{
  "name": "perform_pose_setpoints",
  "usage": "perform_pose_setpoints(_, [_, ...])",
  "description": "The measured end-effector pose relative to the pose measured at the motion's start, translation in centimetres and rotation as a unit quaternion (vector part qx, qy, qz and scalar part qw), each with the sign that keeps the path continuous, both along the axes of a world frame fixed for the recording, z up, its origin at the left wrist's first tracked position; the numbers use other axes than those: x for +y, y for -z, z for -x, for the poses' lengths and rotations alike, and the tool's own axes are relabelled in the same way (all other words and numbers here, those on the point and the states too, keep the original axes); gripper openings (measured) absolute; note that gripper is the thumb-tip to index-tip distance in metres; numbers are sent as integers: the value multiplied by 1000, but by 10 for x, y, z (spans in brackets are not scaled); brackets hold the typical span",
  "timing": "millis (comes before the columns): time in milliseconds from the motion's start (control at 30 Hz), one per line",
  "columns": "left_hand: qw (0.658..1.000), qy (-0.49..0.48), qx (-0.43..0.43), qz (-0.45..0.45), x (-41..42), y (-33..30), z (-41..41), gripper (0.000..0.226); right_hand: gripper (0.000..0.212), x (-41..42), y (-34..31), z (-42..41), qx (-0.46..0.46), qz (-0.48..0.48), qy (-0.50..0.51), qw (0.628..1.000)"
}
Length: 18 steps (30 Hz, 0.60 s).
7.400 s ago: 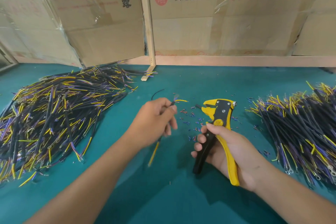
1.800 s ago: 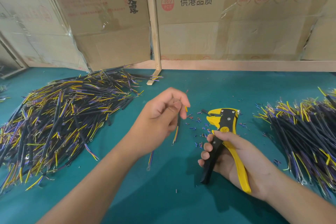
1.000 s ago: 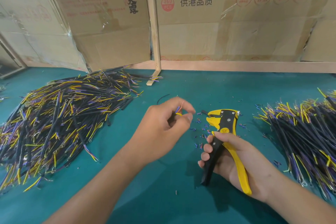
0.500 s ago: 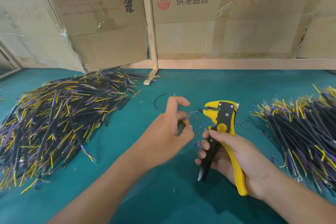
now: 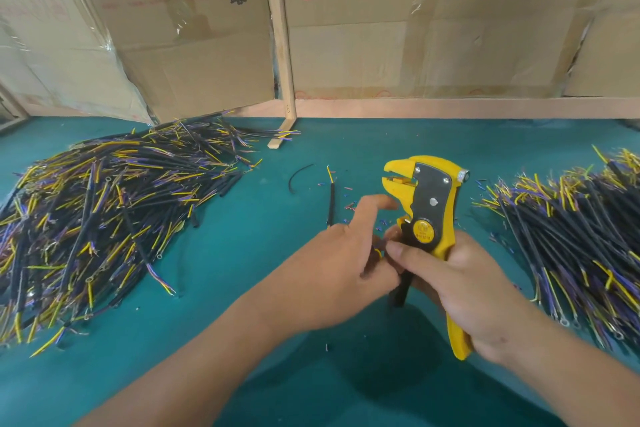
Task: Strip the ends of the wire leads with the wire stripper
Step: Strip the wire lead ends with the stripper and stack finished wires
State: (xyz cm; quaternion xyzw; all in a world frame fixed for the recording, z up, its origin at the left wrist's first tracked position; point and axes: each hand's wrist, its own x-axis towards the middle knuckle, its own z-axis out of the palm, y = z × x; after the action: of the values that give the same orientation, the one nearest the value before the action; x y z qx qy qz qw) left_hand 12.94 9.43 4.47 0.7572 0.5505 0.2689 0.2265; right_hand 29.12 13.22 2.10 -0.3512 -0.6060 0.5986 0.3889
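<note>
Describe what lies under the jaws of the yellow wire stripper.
Under the wire stripper lies teal table with tiny insulation scraps. The left hand covers the table nearer its handles.

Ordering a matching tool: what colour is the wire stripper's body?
Yellow, with a black-grey plate; wire stripper shows in the head view.

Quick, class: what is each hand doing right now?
Left hand: pinches a wire lead.
Right hand: grips the wire stripper.
</note>
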Motion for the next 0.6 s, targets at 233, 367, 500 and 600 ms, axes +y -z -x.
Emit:
perform_pose_setpoints(233, [1000, 27, 0, 7, 0, 2, 1, 49, 19, -4, -1, 1, -97, -87, 42, 991])
perform_pose_setpoints(367, [999, -11, -25, -42, 2, 2, 1, 39, 8, -1, 0, 2, -33, -30, 78, 996])
perform_pose_setpoints(500, [993, -21, -106, -47, 4, 5, 3, 15, 27, 2, -1, -1, -9, 3, 84, 996])
perform_pose_setpoints(600, [983, -27, -180, -34, 6, 8, -1, 12, 31, 3, -2, 1, 55, 60, 77, 994])
